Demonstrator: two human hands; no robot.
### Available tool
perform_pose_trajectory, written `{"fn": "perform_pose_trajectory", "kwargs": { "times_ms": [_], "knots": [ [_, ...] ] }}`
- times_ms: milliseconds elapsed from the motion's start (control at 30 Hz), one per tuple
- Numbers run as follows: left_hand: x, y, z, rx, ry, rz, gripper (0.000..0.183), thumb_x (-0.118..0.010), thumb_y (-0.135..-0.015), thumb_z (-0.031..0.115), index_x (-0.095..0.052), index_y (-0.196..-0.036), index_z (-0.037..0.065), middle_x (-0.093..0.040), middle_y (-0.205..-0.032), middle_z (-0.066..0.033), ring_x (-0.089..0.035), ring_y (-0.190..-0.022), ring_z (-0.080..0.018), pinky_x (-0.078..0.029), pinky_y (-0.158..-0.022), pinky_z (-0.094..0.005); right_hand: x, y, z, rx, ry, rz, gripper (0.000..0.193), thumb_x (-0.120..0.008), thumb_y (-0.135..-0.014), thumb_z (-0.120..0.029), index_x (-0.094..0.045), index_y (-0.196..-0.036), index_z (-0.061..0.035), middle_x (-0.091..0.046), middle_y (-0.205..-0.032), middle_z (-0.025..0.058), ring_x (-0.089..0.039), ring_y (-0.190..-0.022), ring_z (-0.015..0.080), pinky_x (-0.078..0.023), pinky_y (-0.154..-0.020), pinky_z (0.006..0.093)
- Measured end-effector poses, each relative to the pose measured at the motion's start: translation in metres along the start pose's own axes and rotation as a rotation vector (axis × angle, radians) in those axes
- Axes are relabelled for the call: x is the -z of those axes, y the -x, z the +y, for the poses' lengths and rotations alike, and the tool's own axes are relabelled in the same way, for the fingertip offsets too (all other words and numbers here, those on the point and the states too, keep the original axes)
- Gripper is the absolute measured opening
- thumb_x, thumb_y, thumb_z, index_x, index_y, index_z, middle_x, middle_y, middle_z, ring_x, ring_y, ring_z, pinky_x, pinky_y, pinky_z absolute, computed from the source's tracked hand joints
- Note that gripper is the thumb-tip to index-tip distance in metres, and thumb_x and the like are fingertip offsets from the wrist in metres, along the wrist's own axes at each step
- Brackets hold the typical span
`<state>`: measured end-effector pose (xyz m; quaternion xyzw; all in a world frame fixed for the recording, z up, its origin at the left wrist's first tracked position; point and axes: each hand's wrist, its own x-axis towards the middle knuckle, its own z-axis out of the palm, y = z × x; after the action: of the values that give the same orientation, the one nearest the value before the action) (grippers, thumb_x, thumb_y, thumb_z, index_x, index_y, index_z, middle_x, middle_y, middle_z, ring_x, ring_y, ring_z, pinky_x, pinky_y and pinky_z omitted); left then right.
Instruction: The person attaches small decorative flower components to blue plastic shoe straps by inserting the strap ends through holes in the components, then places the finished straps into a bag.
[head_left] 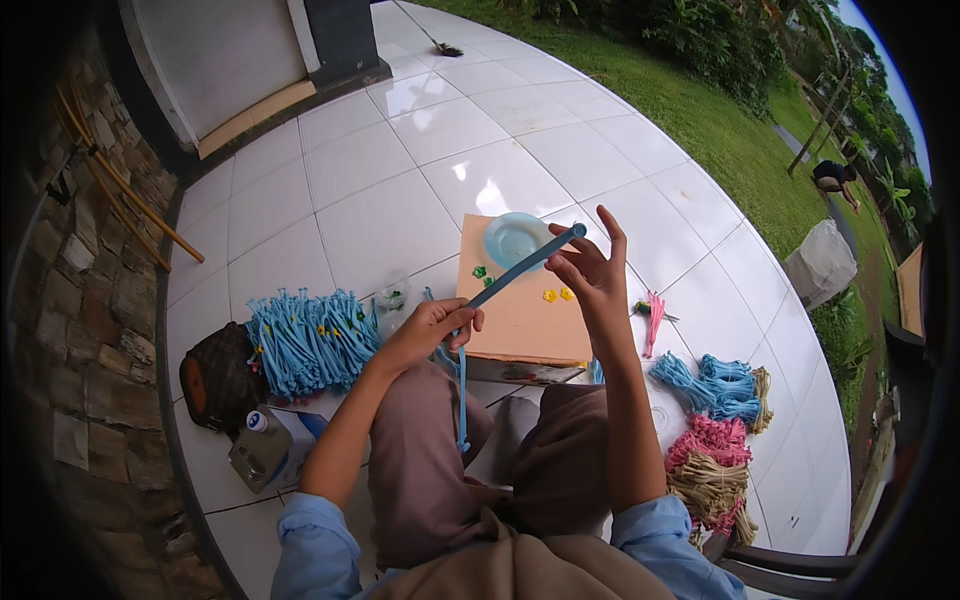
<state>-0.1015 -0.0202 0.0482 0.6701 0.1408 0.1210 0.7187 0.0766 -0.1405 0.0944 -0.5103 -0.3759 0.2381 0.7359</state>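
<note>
A long blue band (520, 271) stretches slantwise between my hands above a cardboard box. My left hand (432, 333) is closed round its lower part, and a thin tail hangs from that fist past my knee to a knotted end. The thumb and a finger of my right hand (592, 275) pinch the band near its rounded upper end, with other fingers raised. Below lies the flat box top (520, 320), bearing a pale blue dish (517, 243), small green flower-shaped pieces (480, 272) and yellow ones (550, 296).
To my left lie a heap of blue bands (310, 340), a brown bag (215, 375) and a jug with a white cap (262, 455). On the right are blue bundles (715, 385), pink bundles (712, 440) and beige bundles (712, 485). Another person (832, 178) bends over outdoors.
</note>
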Motion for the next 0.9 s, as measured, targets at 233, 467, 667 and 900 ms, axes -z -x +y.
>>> {"fn": "perform_pose_trajectory", "kwargs": {
  "times_ms": [233, 467, 667, 900],
  "knots": [
    [0.003, 0.001, -0.001, 0.063, -0.052, -0.074, 0.030, -0.044, -0.094, 0.028, -0.056, -0.079, 0.005, -0.040, -0.054, 0.0056, -0.035, -0.049, -0.0020, -0.029, -0.050, -0.0172, 0.006, 0.003, -0.007, 0.100, 0.081, 0.020, 0.060, -0.065, -0.077, -0.002, -0.031, -0.126, -0.0028, -0.062, -0.089, 0.0108, -0.061, -0.081, 0.0153, -0.049, -0.072, 0.0256],
    [0.005, -0.006, -0.012, -0.138, -0.026, -0.025, 0.029, -0.040, -0.095, 0.028, -0.053, -0.084, 0.004, -0.040, -0.053, 0.0044, -0.040, -0.047, -0.0021, -0.037, -0.054, -0.0183, 0.008, -0.007, 0.006, 0.131, 0.180, 0.085, 0.050, -0.061, -0.078, 0.003, -0.036, -0.122, -0.0016, -0.061, -0.082, 0.0088, -0.061, -0.079, 0.0142, -0.050, -0.073, 0.0256],
    [0.011, -0.004, -0.009, 0.033, 0.138, 0.031, 0.029, -0.036, -0.096, 0.029, -0.047, -0.085, 0.005, -0.033, -0.052, 0.0065, -0.041, -0.042, -0.0041, -0.043, -0.059, -0.0223, 0.015, -0.027, 0.021, 0.165, 0.255, 0.031, 0.047, -0.064, -0.076, 0.002, -0.043, -0.117, -0.0036, -0.059, -0.092, 0.0096, -0.061, -0.082, 0.0155, -0.051, -0.075, 0.0270],
    [0.023, -0.005, -0.018, 0.025, 0.238, 0.424, 0.025, -0.038, -0.095, 0.031, -0.047, -0.086, 0.008, -0.032, -0.056, 0.0070, -0.036, -0.045, -0.0030, -0.041, -0.056, -0.0213, 0.036, -0.045, 0.070, -0.138, 0.457, -0.228, 0.036, -0.064, -0.077, -0.007, -0.050, -0.110, -0.0014, -0.062, -0.084, 0.0106, -0.062, -0.077, 0.0158, -0.050, -0.069, 0.0274]
  ]
}}
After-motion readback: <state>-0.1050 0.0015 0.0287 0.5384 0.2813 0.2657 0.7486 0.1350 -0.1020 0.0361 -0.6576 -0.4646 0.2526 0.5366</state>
